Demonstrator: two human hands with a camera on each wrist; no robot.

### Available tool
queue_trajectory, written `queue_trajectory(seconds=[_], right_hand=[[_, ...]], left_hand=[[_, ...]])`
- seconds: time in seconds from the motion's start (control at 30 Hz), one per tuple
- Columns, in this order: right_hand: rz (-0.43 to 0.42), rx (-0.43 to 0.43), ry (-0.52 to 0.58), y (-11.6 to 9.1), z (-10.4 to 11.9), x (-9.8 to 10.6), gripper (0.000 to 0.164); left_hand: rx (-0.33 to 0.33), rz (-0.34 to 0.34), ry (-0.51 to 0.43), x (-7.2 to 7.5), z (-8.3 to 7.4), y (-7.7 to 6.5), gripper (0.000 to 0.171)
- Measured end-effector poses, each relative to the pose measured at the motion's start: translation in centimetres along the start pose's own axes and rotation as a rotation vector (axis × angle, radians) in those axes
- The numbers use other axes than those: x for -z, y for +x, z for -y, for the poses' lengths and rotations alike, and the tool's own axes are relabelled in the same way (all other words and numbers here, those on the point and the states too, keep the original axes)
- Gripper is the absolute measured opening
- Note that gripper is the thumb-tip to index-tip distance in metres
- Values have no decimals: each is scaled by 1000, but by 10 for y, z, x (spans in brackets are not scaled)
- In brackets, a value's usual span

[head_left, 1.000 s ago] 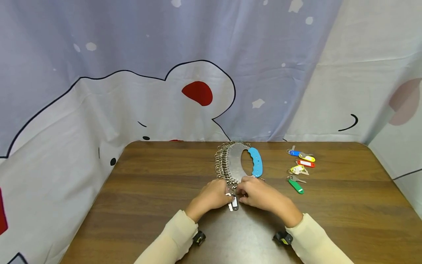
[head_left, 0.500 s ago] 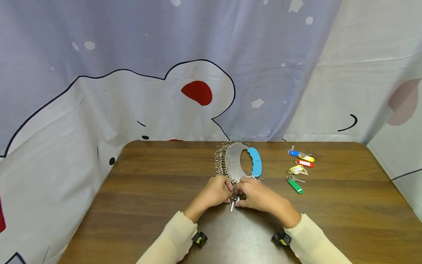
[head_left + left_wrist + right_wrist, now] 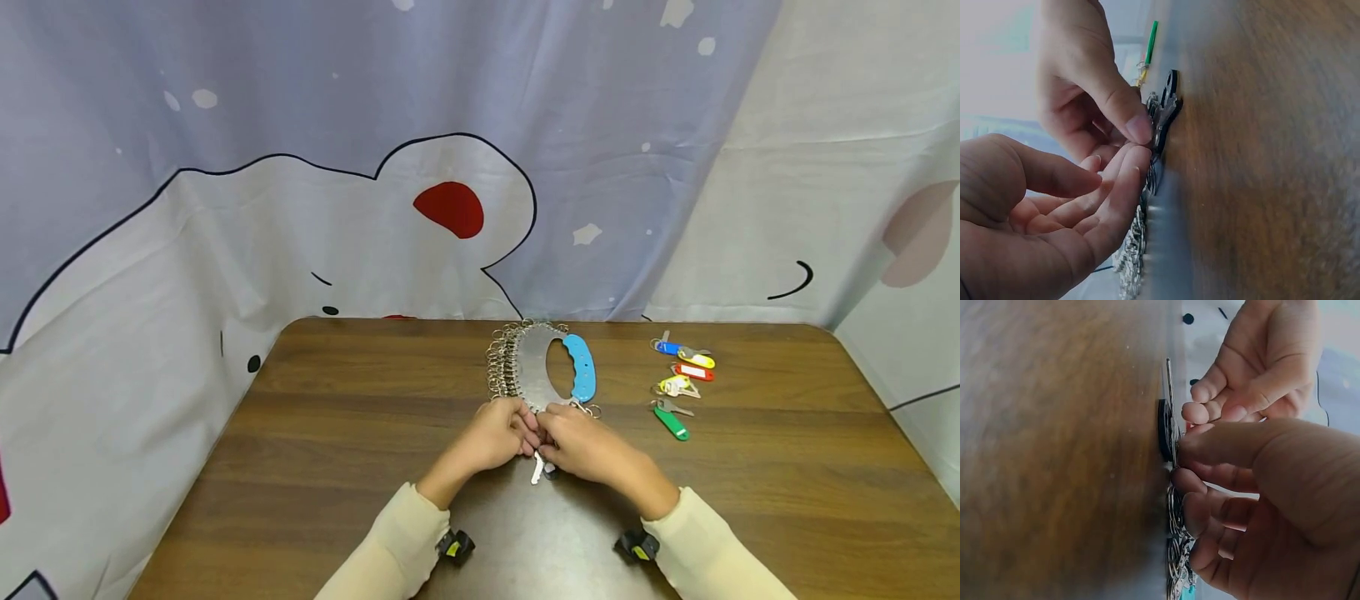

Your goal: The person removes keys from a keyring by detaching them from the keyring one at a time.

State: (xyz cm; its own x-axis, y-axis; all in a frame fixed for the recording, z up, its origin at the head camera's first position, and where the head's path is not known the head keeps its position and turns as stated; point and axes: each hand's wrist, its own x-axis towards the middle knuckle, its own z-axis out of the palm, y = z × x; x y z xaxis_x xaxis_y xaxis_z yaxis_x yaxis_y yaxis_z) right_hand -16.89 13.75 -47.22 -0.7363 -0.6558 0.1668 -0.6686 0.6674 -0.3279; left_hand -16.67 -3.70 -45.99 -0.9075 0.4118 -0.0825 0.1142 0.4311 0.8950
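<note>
In the head view a silvery crescent-shaped key holder (image 3: 535, 367) with a blue handle (image 3: 581, 367) lies flat, metal rings (image 3: 495, 367) lining its curved side. At its near end my right hand (image 3: 592, 442) pinches a key ring, mostly hidden by the fingers. A key (image 3: 537, 468) and a black key tag (image 3: 550, 472) stick out below. In the right wrist view the key (image 3: 1170, 381) lies beside the black tag, close to the tabletop. My left hand (image 3: 498, 432) has its fingertips against the right hand's; its thumb stands apart from its fingers in the left wrist view.
To the right on the wooden table (image 3: 337, 467) lie keys with coloured tags: a blue tag (image 3: 667, 348), a red tag (image 3: 694, 372) and a green tag (image 3: 671, 423), with yellow ones among them. A patterned curtain (image 3: 337, 233) hangs behind the table.
My left hand has shifted slightly right, towards the right hand, and no longer covers the tag's side. The key and black tag have turned and moved a little right; the tag is now mostly covered.
</note>
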Motion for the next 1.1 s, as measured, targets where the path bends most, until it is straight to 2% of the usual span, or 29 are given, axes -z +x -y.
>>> queue_trajectory(seconds=[0.1, 0.3, 0.4, 0.5, 0.63, 0.73, 0.8, 0.97, 1.1], right_hand=[[-21, 21, 4, 0, -3, 0, 12], [-71, 58, 28, 1, -6, 0, 12], [-89, 56, 32, 1, -7, 1, 11], [-90, 36, 50, 2, -8, 3, 11], [-90, -3, 83, 3, -8, 7, 11], [-106, -26, 96, 3, -9, 11, 10], [-121, -35, 100, 4, -10, 12, 11], [-158, -37, 107, 4, -13, 14, 9], [-185, -42, 110, 3, -14, 16, 9]], left_hand=[[-29, -9, 78, 1, 0, -1, 23], [-147, -53, 354, 7, 5, 1, 22], [-224, -38, 451, 9, 7, 5, 25], [-265, -17, 511, 10, 7, 10, 23], [-243, 19, 514, 10, 5, 16, 17], [-223, 49, 476, 9, 3, 19, 15], [-236, 48, 458, 9, 2, 22, 15], [-261, -15, 434, 9, 3, 28, 17], [-205, -59, 399, 8, 2, 32, 15]])
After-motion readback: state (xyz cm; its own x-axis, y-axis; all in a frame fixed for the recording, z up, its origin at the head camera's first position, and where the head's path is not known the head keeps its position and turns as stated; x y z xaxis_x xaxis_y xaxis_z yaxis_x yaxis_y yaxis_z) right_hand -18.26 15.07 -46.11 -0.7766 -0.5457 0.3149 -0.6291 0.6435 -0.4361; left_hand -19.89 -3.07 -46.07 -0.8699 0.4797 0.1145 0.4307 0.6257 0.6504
